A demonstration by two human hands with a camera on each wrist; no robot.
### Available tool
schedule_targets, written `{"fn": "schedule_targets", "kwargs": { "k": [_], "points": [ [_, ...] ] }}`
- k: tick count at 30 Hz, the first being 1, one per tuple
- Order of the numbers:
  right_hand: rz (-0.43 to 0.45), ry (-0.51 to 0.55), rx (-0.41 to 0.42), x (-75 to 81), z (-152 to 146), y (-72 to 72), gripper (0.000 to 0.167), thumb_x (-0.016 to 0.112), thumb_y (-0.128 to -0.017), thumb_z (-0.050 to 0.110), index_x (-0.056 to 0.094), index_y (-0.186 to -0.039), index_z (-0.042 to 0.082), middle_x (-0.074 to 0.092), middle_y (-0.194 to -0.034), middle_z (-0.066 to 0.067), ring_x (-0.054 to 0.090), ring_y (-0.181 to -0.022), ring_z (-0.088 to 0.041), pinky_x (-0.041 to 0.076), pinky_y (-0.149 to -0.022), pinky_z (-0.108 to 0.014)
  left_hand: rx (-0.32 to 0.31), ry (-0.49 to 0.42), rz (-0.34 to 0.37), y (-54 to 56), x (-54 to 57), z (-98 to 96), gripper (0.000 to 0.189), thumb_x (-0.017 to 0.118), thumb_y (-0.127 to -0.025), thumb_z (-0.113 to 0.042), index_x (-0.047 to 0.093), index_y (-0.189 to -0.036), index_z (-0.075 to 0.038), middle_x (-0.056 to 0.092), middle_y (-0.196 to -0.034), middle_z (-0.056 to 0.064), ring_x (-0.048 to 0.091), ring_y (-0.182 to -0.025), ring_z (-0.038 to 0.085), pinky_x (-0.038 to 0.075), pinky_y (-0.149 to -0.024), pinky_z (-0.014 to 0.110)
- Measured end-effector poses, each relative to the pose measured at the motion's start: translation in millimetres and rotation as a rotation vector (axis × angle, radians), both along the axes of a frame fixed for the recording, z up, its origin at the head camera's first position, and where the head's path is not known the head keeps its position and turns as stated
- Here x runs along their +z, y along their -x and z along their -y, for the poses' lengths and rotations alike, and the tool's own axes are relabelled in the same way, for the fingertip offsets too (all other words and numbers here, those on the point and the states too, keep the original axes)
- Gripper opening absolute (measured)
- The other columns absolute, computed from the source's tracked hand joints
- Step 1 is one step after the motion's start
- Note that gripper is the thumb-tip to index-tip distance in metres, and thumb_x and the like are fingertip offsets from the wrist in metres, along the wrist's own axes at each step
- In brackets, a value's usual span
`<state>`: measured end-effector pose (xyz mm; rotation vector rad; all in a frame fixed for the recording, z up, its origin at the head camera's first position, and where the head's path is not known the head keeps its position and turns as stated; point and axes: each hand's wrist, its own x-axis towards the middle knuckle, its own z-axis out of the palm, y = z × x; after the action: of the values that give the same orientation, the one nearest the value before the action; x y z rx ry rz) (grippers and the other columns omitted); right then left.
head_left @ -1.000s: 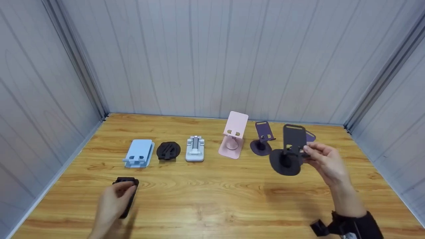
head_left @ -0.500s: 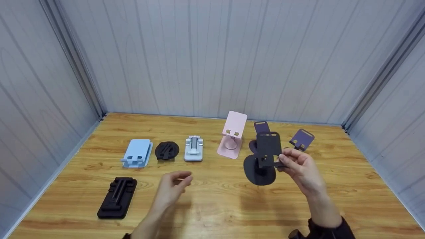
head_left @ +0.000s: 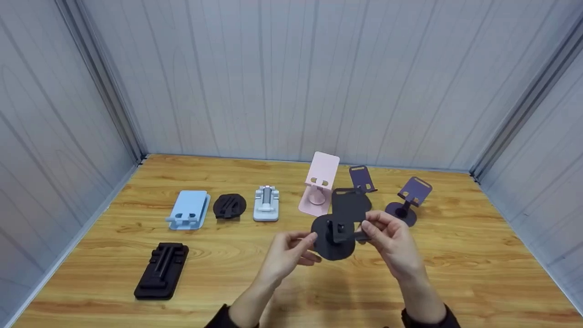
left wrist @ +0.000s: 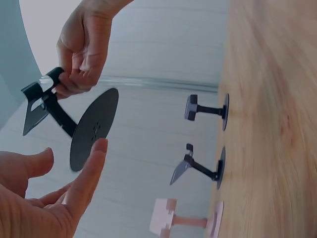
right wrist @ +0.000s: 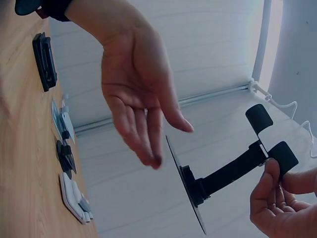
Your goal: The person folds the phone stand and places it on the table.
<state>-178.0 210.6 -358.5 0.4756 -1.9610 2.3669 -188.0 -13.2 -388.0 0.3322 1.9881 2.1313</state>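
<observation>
A black phone stand [head_left: 348,205] with a round base is held up above the table, tilted. My right hand [head_left: 394,246] pinches it by the lip at the lower edge of its plate. At the base's left edge is my left hand [head_left: 287,257], fingers spread. In the left wrist view, the left index fingertip overlaps the underside of the round base [left wrist: 94,129], while the thumb stands apart from it. Seen from the right wrist, the stand's arm [right wrist: 230,171] extends between base and lip, and the left hand [right wrist: 141,84] has its palm exposed.
Along the back of the wooden table stand a pink phone stand [head_left: 323,168] and two purple ones [head_left: 362,177]. Folded stands lie at left: light blue [head_left: 189,205], round black [head_left: 230,206], white [head_left: 266,205]. A folded black rectangular stand [head_left: 161,272] lies front left. Pale panels enclose the table.
My left hand has left the folded black rectangular stand and moved right to the round base. The right hand has brought the black phone stand leftward and lower, toward the middle.
</observation>
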Motion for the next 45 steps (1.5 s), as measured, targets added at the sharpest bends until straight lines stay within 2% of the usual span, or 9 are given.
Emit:
{"fn": "schedule_targets", "kwargs": {
  "k": [5,10,17,20,23,28,33,41,45],
  "points": [
    [0.013,-0.003,-0.025,-1.2,8,-2.0,0.018,0.057,-0.096,-0.001,0.065,-0.092,0.015,0.066,-0.082,0.006,0.063,-0.075,-0.002,0.057,-0.069,-0.015,0.019,-0.055,0.034,3.3,-1.7,-8.3,0.034,0.051,-0.102,-0.013,0.064,-0.107,0.018,0.072,-0.081,0.025,0.07,-0.059,0.011,0.062,-0.06,0.026],
    [-0.023,-0.043,-0.054,-0.7,13,-3.4,0.016,0.058,-0.095,0.0,0.064,-0.092,0.014,0.065,-0.08,0.007,0.062,-0.073,-0.002,0.057,-0.068,-0.016,0.068,-0.084,0.017,4.0,-3.8,-11.5,0.033,0.048,-0.102,-0.01,0.065,-0.1,0.019,0.07,-0.069,0.019,0.066,-0.051,0.008,0.061,-0.053,0.026],
    [-0.056,-0.206,-0.152,-1.3,20,-5.7,0.004,0.053,-0.096,-0.004,0.053,-0.094,-0.008,0.06,-0.072,0.005,0.058,-0.064,-0.005,0.054,-0.059,-0.018,0.132,-0.072,-0.023,4.4,-7.6,-15.2,0.03,0.047,-0.1,-0.004,0.064,-0.093,0.02,0.066,-0.066,0.032,0.062,-0.043,0.007,0.058,-0.045,0.026],
    [-0.052,-0.273,-0.189,-2.4,22,-6.5,0.008,0.053,-0.096,-0.006,0.05,-0.095,-0.014,0.058,-0.07,0.004,0.056,-0.062,-0.005,0.051,-0.056,-0.017,0.156,-0.056,-0.025,4.9,-8.7,-15.0,0.03,0.048,-0.099,-0.004,0.065,-0.092,0.019,0.066,-0.064,0.031,0.061,-0.041,0.007,0.058,-0.045,0.028],
    [-0.063,-0.332,-0.205,-3.6,24,-7.2,0.008,0.053,-0.095,-0.007,0.051,-0.096,-0.015,0.057,-0.069,0.004,0.054,-0.06,-0.004,0.049,-0.054,-0.016,0.168,-0.044,-0.019,6.0,-9.3,-14.2,0.03,0.048,-0.098,-0.004,0.066,-0.09,0.019,0.066,-0.062,0.028,0.06,-0.039,0.006,0.058,-0.044,0.029],
    [-0.075,-0.411,-0.207,-3.6,26,-9.3,0.005,0.053,-0.094,-0.009,0.054,-0.094,-0.014,0.054,-0.067,0.003,0.049,-0.056,-0.003,0.047,-0.052,-0.016,0.184,-0.029,-0.021,7.6,-9.7,-12.4,0.029,0.049,-0.097,-0.004,0.066,-0.089,0.018,0.066,-0.06,0.027,0.058,-0.037,0.006,0.056,-0.041,0.027],
    [-0.11,-0.434,-0.183,-5.4,29,-10.1,0.005,0.054,-0.094,-0.008,0.053,-0.092,-0.012,0.053,-0.065,0.001,0.047,-0.054,-0.004,0.044,-0.049,-0.016,0.198,-0.023,-0.014,9.4,-10.6,-10.7,0.029,0.05,-0.097,-0.004,0.066,-0.092,0.019,0.066,-0.06,0.027,0.058,-0.038,0.007,0.054,-0.039,0.024],
    [-0.094,-0.5,-0.15,-7.6,33,-13.1,0.006,0.055,-0.094,-0.007,0.053,-0.088,-0.008,0.051,-0.063,-0.003,0.047,-0.053,-0.004,0.043,-0.048,-0.016,0.217,-0.059,0.075,13.3,-10.1,-8.5,0.029,0.048,-0.097,-0.002,0.064,-0.096,0.022,0.061,-0.051,0.004,0.057,-0.037,0.006,0.052,-0.038,0.02],
    [-0.129,-0.532,-0.133,-10.9,35,-13.4,0.011,0.057,-0.093,-0.006,0.051,-0.084,-0.006,0.052,-0.061,-0.006,0.047,-0.053,-0.004,0.041,-0.047,-0.016,0.237,-0.078,0.111,14.3,-10.7,-8.7,0.029,0.048,-0.096,-0.001,0.064,-0.093,0.022,0.058,-0.05,0.001,0.056,-0.036,0.006,0.051,-0.037,0.018]
  ]
}}
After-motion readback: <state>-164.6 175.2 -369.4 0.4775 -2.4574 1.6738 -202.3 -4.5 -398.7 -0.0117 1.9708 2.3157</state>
